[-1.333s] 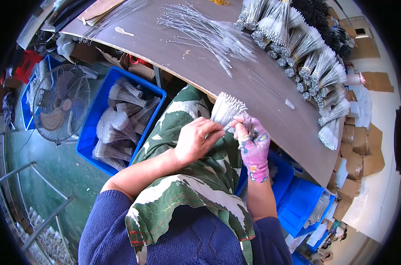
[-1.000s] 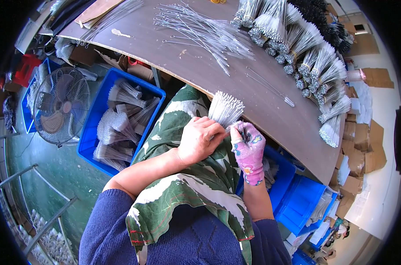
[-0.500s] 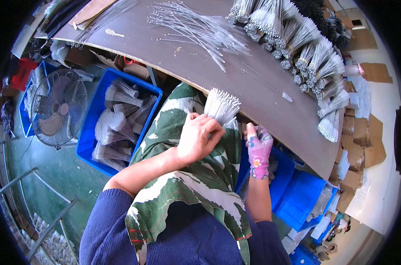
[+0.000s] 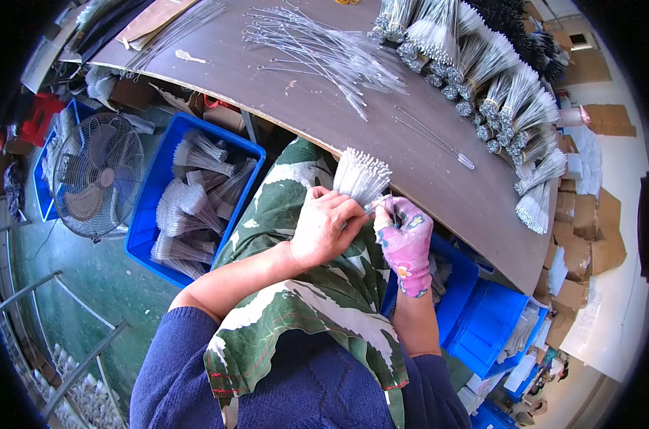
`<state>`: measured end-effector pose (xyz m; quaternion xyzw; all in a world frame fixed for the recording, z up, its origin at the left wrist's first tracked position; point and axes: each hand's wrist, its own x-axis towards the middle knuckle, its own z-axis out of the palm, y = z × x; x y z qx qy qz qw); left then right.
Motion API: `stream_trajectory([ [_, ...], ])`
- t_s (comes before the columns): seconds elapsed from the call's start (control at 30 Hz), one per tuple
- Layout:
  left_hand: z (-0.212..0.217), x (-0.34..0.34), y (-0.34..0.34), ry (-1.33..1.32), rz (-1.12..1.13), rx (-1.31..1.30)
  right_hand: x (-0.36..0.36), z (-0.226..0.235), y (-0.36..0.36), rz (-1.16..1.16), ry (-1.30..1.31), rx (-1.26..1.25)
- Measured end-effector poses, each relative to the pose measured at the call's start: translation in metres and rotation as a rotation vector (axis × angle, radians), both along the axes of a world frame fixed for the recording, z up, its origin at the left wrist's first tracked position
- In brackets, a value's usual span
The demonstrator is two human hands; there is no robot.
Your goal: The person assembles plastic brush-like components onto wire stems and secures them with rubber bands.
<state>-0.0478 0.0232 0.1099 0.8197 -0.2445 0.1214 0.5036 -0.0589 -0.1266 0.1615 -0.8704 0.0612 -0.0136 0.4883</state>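
1. The left hand (image 4: pixel 327 227), bare, has its grip clamped around a bundle of thin white-tipped rods (image 4: pixel 362 176).
2. The bundle's tips point upward above the camouflage apron (image 4: pixel 317 304), near the tabletop (image 4: pixel 482 207) edge.
3. The right hand (image 4: pixel 404 243), in a pink floral glove (image 4: pixel 407 257), is at the bundle's right side; I cannot tell whether its grip clamps anything.
4. Loose wire brushes (image 4: pixel 324 41) lie ahead; tied bundles (image 4: pixel 510 107) sit farther right.
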Motion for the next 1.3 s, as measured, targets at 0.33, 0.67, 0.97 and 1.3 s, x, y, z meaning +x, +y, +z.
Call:
stream_trajectory([
  [0.33,-0.012,-0.013,0.008,0.428,0.095,-0.304,0.026,-0.004,0.015,0.189,-0.364,-0.239],
  [0.67,-0.034,-0.010,0.011,0.639,0.138,-0.627,0.024,-0.010,0.016,0.150,-0.196,0.063],
  [0.97,-0.010,-0.007,0.017,0.388,0.029,-0.438,0.023,-0.002,0.015,0.117,-0.051,0.287],
  [1.3,-0.012,-0.003,0.016,0.377,-0.036,-0.232,0.004,-0.009,0.010,0.047,0.062,0.348],
])
